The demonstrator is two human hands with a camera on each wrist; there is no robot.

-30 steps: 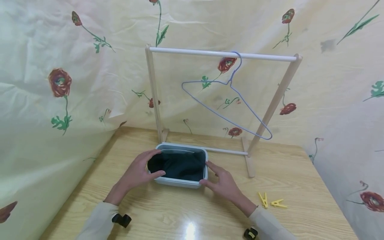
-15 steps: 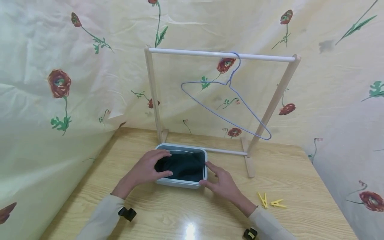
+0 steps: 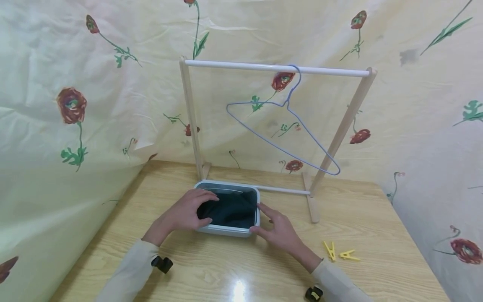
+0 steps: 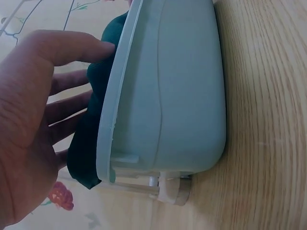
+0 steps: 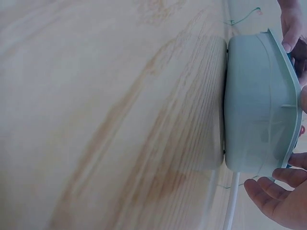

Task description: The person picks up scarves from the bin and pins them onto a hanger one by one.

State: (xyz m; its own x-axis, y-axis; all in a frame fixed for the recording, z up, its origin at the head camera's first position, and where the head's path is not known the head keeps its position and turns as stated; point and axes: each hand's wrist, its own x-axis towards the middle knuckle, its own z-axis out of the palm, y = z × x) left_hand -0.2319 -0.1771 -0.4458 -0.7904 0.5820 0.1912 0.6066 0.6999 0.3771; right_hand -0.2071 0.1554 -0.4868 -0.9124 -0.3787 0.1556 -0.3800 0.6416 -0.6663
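Observation:
A pale blue-green plastic bin [image 3: 225, 231] stands on the table, holding a dark green cloth [image 3: 232, 209]. At its left end, my left hand [image 3: 188, 210] reaches over the rim with thumb and fingers spread wide against the cloth. The left wrist view shows the cloth [image 4: 98, 91] bulging above the rim, the thumb touching it and the other fingertips partly hidden behind it. My right hand [image 3: 280, 232] holds the bin's right end, thumb at the near corner and index finger on the side. In the right wrist view, its fingers [image 5: 290, 177] lie by the rim.
Behind the bin rises a wooden rack with a white top rail [image 3: 237, 65], from which a blue hanger [image 3: 264, 138] hangs. Two yellow clothespins [image 3: 330, 251] lie to the right of my right hand. A flowered curtain [image 3: 113, 96] surrounds the table [image 3: 226, 268].
My left hand has moved right, further over the bin, and the cloth that bulged at the left end has shifted inward. My right hand stays at the bin's right end.

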